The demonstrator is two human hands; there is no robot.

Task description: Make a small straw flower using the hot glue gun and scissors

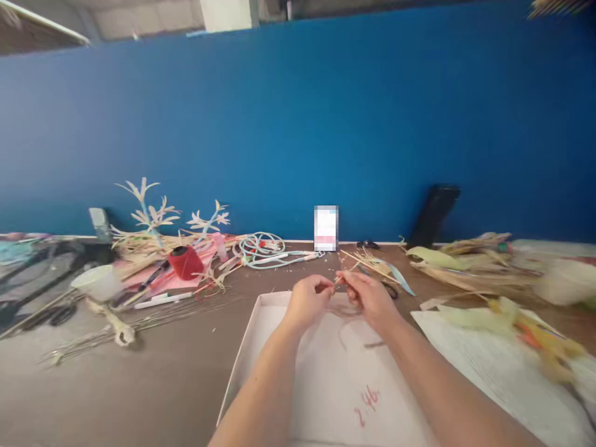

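Note:
Over the far end of a shallow white box (321,397), both hands meet with fingertips nearly touching. My left hand (307,304) is closed in a pinch; what sits between its fingertips is too small to make out. My right hand (372,300) also pinches, its fingers curled round something thin and pale that I cannot name. Beneath the hands, thin brownish strands (343,311) hang or lie over the box floor, blurred. A short dark strip (374,344) lies in the box by my right wrist. Red handwriting (367,406) marks the near part of the box floor.
Left on the brown table (186,372) are a red thread spool (186,263), a white cup (99,282), wires and pale plant-like figures (156,214). A coiled light-blue cord (265,249), thin sticks (372,264) and dried husks (465,270) lie behind. Papers (503,366) lie right.

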